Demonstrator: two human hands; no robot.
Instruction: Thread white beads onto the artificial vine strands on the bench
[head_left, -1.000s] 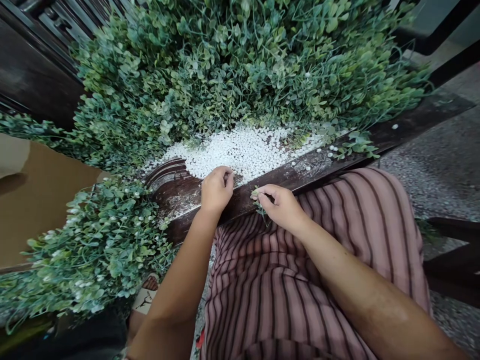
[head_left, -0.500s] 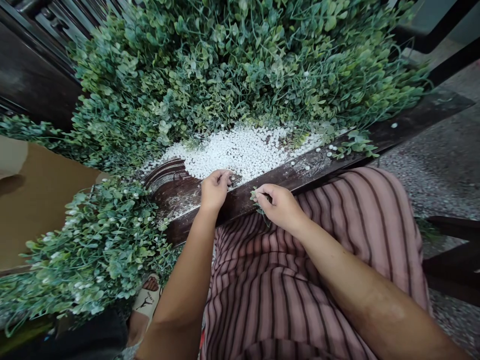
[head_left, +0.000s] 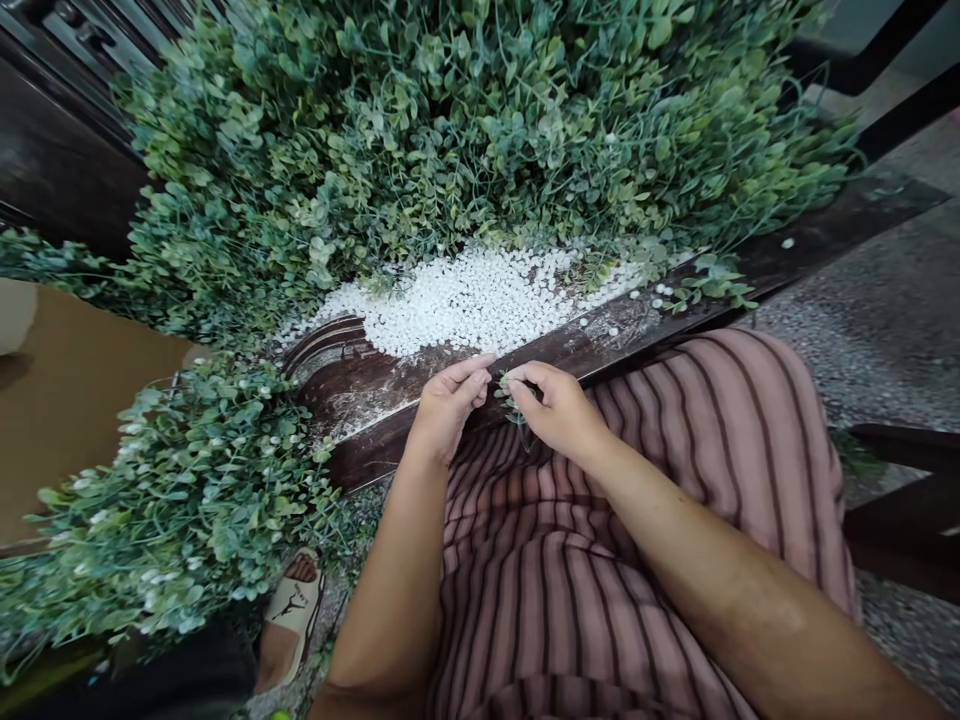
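Observation:
My right hand (head_left: pixel 553 403) pinches a small sprig of green leaves (head_left: pixel 510 405) that hangs over the front edge of the dark wooden bench (head_left: pixel 360 385). Close beside it on the left, my left hand (head_left: pixel 452 402) has thumb and fingers pressed together; whatever small thing is in that pinch is too tiny to make out. Just beyond both hands, a heap of small white beads (head_left: pixel 465 300) lies spread on the wood. A short loose sprig (head_left: pixel 712 285) rests on the bench to the right, with a few stray beads near it.
A big mass of leafy green sprigs (head_left: pixel 450 130) covers the back of the bench. Sprigs bearing white beads (head_left: pixel 225 490) are piled at lower left, by a cardboard box (head_left: pixel 82 400). A sandalled foot (head_left: pixel 292 610) is on the floor. Dark wooden bars stand at right.
My left hand has come away from the edge of the bead heap, toward my right hand and the sprig. My right hand has stayed nearly in place.

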